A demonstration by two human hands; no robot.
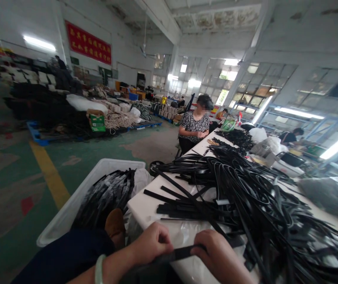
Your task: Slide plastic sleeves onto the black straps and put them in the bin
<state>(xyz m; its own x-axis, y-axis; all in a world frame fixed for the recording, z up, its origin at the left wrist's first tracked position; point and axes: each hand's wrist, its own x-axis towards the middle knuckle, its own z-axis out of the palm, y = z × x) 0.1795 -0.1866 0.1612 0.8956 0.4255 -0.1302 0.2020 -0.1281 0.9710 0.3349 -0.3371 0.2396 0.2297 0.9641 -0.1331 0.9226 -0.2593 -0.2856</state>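
Close to the camera, a black strap [183, 253] is stretched between my two hands near the front edge of the white table [145, 203]. My left hand [154, 243], a pale bangle on its wrist, pinches one part of it. A little to the right, my right hand [212, 250] grips the strap with thumb and curled fingers. Beyond the hands, a large tangled heap of black straps [246, 193] covers much of the table, with several flat ends pointing left. How far the held strap runs below my hands is hidden.
Left of the table, a white plastic bin [65, 213] holds many black strips. Further along the table sits a person [195, 125] with hands together. A grey plastic bag [331, 195] lies at the right. Piled goods and a blue pallet [37, 134] stand at the far left.
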